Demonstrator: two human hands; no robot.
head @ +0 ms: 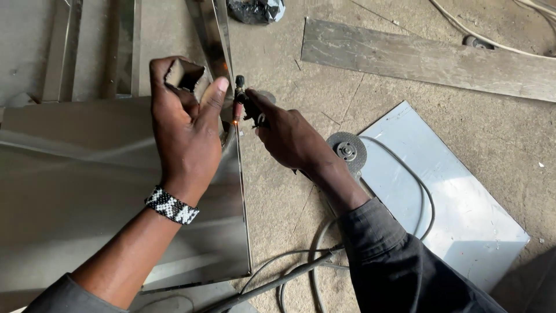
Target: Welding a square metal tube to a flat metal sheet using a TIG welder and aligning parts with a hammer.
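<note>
Head view, centre frame: left hand [185,116] fingers clamped on square tube [186,75] against steel sheet [87,191]; right hand [289,136] fingers clamped on welding torch [238,98], tip glowing. Joint in progress, unfinished.

Soft, even daylight fills the scene, with faint shadows on the concrete floor [463,133]. The polished steel sheet [69,191] shows pale streaky reflections. A small orange glow [236,122] burns at the torch tip [238,107]. Focus is fairly sharp; the near sleeves soften slightly.
</note>
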